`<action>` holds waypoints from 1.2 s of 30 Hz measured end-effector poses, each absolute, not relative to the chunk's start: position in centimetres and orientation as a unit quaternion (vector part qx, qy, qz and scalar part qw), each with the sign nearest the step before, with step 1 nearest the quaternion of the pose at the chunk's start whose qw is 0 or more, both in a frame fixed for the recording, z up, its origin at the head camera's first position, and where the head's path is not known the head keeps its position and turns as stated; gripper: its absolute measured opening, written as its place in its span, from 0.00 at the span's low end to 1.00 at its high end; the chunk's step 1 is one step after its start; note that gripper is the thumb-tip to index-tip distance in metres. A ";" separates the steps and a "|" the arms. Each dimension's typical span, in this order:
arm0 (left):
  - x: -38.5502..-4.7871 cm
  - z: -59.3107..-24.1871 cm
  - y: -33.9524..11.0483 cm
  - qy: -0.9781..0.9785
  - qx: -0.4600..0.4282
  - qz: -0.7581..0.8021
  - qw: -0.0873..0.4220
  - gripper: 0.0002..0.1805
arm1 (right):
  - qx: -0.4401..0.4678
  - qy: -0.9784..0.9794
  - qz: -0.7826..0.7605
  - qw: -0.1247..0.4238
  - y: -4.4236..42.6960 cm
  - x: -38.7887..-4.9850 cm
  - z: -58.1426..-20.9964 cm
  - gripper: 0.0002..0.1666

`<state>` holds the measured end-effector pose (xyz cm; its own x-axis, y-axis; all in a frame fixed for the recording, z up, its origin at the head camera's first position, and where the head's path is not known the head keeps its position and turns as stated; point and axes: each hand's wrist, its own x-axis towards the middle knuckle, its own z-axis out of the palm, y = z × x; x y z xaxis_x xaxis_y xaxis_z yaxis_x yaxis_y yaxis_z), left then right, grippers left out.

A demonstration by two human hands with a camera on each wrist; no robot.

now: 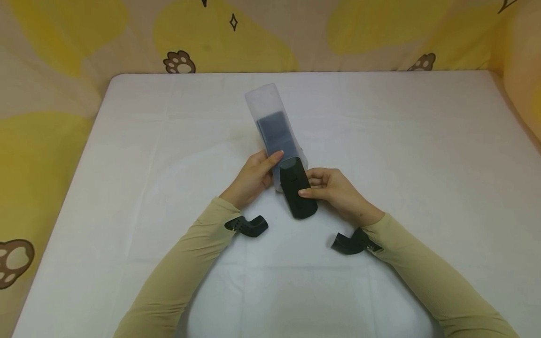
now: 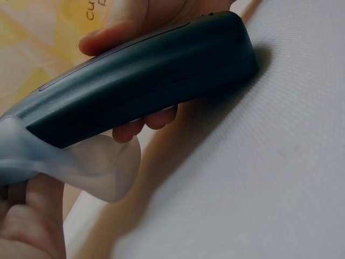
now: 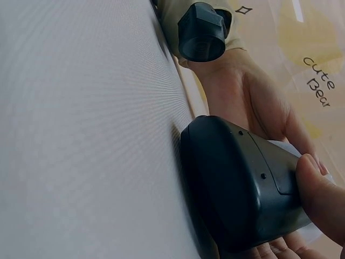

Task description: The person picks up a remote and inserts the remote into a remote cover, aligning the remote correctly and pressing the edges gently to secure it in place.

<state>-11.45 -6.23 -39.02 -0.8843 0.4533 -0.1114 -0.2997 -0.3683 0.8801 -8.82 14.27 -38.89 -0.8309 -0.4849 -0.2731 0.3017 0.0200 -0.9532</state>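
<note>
1. Head view: the white surface (image 1: 422,141) is lit brightly and fairly evenly; soft-edged shadows are cast beside the sleeves (image 1: 181,267).
2. Left wrist view: exposure is dimmer; a broad, diffuse shadow is thrown across the surface, and a soft sheen is displayed along the black device (image 2: 140,75).
3. Right wrist view: exposure is similarly dim; the surface is rendered blurred at far left, while the lettering (image 3: 318,81) is resolved legibly.

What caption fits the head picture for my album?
Left fingers hold a clear case; right fingers grip a black gadget.
</note>
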 end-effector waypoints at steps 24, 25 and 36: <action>-11.5 -38.9 -6.1 0.510 0.021 0.834 0.208 0.09 | -0.069 0.659 -0.689 0.295 14.3 -8.9 -38.7 0.24; -11.5 -38.9 -6.1 0.508 0.019 0.836 0.206 0.09 | -0.068 0.659 -0.688 0.296 14.2 -8.9 -38.7 0.24; -11.5 -39.0 -6.2 0.494 0.025 0.845 0.202 0.10 | -0.063 0.665 -0.679 0.304 14.3 -9.0 -38.7 0.24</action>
